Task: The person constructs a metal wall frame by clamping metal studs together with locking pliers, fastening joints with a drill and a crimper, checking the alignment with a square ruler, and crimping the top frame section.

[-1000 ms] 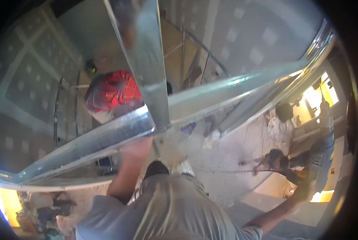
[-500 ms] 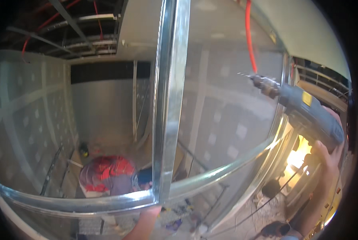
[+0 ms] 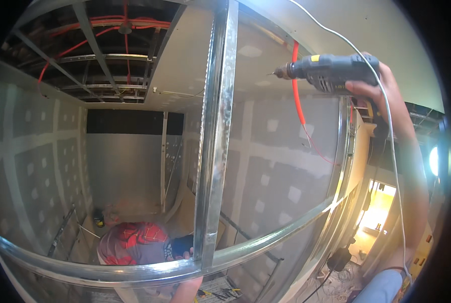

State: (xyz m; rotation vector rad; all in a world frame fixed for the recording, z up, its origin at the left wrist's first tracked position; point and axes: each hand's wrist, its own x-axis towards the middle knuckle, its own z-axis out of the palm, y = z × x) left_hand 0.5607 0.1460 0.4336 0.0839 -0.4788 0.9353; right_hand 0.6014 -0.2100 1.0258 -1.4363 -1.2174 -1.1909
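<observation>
My right hand (image 3: pixel 372 88) is raised at the upper right, closed round the grip of a dark power drill (image 3: pixel 331 70) with a yellow patch. A thin bit in its chuck points left toward an upright metal stud (image 3: pixel 218 126). The bit's tip is apart from the stud. My left hand (image 3: pixel 192 285) is low in the middle, against the underside of a horizontal metal track (image 3: pixel 109 272) where the stud meets it; its fingers are hidden by the track. Just above, another person's hand (image 3: pixel 185 255) is near the stud's foot.
Beyond the frame, a person in a red and grey top (image 3: pixel 132 242) bends down. A white cable (image 3: pixel 387 101) hangs across my right arm. Orange conduit (image 3: pixel 297 101) hangs behind the drill. Grey plasterboard walls (image 3: pixel 271 151) surround the room, with an open ceiling grid (image 3: pixel 94 45) at upper left.
My right hand has lifted the drill up and to the left and levelled it. The view has tilted upward. My left hand stays by the foot of the stud.
</observation>
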